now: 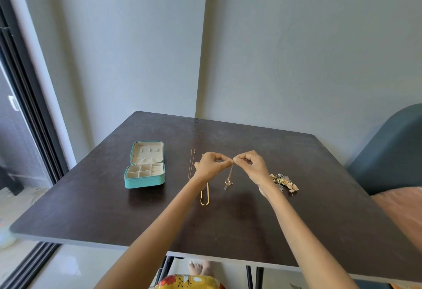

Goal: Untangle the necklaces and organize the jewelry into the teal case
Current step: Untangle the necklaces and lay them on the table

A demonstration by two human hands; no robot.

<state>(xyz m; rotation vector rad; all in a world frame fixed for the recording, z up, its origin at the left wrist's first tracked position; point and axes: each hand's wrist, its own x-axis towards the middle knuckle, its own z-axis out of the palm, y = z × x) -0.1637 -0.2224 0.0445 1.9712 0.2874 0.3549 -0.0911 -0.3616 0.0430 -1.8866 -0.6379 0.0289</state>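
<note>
Now I see both hands, left (211,165) and right (251,163), each pinching the thin chain (230,174) in its grip above the tabletop (251,220).

No text, label, brand or number can be read anywhere in this view. The teal case (144,175) shows plain outer walls and a cream lining, though any small mark on it may be too fine to make out.

Table (228,224) looks like dark matt wood grain. The teal case (144,180) has a smooth leathery outside and pale velvety lining, and the gold chain (204,199) is shiny metal.
</note>
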